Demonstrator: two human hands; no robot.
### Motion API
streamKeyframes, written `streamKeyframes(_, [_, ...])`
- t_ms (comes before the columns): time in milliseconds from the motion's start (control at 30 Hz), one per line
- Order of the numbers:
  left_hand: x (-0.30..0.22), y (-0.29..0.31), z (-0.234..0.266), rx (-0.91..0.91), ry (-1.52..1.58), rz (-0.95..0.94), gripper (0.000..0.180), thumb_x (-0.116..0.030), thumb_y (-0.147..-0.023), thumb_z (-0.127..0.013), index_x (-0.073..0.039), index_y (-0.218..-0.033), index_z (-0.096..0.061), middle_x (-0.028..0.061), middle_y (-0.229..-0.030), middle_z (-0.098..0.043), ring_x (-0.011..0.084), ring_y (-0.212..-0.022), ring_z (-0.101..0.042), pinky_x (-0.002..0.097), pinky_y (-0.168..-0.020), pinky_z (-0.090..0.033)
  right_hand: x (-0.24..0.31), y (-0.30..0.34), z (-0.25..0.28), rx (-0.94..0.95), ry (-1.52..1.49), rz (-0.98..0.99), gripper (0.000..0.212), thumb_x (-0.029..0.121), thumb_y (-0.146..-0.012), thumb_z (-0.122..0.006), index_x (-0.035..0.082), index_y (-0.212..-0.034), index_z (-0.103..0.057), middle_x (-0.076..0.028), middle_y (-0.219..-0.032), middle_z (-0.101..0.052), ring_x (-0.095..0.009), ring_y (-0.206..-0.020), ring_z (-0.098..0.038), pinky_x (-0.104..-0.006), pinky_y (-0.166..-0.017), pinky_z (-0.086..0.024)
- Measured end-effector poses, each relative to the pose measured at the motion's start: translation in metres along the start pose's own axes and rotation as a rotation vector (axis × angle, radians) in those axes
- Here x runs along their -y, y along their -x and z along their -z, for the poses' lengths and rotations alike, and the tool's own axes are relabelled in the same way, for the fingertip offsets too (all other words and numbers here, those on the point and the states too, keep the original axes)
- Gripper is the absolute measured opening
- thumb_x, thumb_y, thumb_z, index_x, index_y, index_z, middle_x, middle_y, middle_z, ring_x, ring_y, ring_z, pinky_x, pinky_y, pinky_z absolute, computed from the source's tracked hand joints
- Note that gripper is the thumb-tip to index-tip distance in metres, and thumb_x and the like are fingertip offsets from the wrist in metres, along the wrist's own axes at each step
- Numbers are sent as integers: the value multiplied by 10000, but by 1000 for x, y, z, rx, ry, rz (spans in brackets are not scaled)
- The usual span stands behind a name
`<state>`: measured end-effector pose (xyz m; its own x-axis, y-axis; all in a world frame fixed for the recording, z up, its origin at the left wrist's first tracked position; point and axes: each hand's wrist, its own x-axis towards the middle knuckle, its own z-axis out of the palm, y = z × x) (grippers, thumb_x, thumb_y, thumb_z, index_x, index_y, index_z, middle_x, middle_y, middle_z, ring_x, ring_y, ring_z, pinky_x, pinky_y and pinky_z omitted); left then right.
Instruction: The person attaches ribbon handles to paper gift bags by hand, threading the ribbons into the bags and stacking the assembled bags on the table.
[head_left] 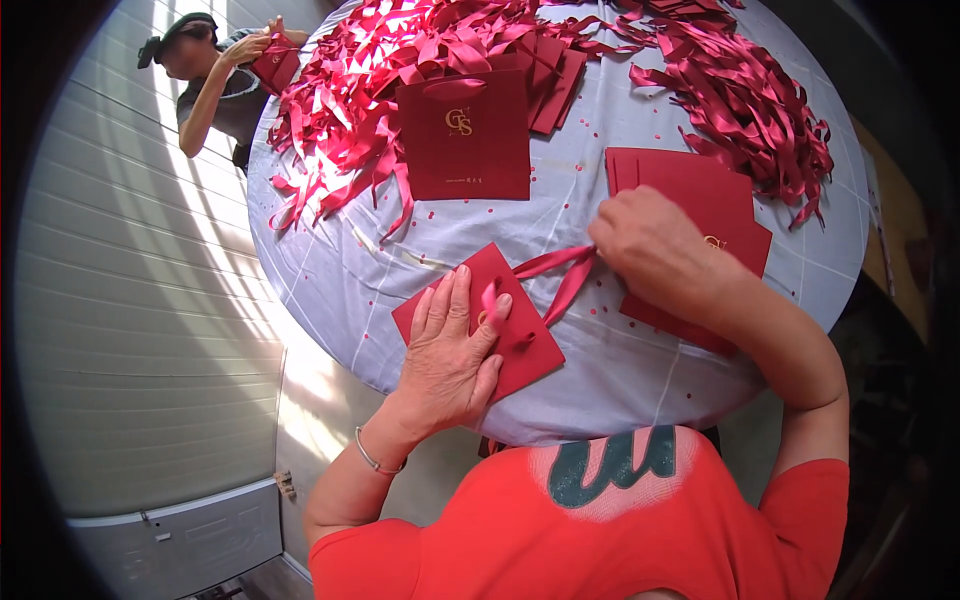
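Observation:
A small dark red paper bag (540,362) lies flat and turned at an angle near the table's front edge. My left hand (443,350) rests on it with fingers stretched out, holding nothing. A short loop of pink-red ribbon sticks up beside its fingers. From the bag's upper right side a longer satin ribbon (572,283) runs to my right hand (655,235). That hand is closed, its fingertips pinching the ribbon's far end, above a stack of red bags (690,175) on the right. The pinched tip itself is hidden by the fingers.
A heap of red ribbons (345,110) covers the table's far left, with an upright-facing red bag (465,150) before it. More ribbons (745,110) lie far right. Small red dots are scattered on the white tablecloth (480,225). Another person (235,85) at far left holds a red bag.

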<state>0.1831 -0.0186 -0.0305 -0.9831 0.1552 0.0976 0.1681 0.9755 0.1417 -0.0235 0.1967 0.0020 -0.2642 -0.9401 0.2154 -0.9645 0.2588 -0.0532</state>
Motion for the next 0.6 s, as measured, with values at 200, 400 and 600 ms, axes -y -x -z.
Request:
streamKeyframes(200, [1,0,0,-7,31,29,685,-273,-810,-621,-110,-1458,-468,324,-1544,-249,447,-1442,-254,510,-1194,-170,-23,4,12,29,-8,7,55,29,-769,-620,12,-821,-611,-144,-873,-609,-308,-864,-603,-386,-817,-486])
streamKeyframes(400, [4,5,-2,-115,186,25,637,-211,-766,-675,12,-1330,-479,330,-1531,-280,451,-1431,-289,518,-1195,-180,-25,-1,16,71,-63,7,54,47,-786,-648,4,-813,-628,-158,-858,-621,-324,-854,-617,-403,-807,-493])
streamKeyframes(600, [-4,8,3,-145,94,10,588,-229,-786,-709,44,-1277,-532,344,-1488,-346,457,-1419,-318,545,-1187,-190,-27,-4,21,126,-306,-127,67,52,-831,-654,-7,-861,-658,-170,-866,-649,-348,-880,-634,-417,-799,-505])
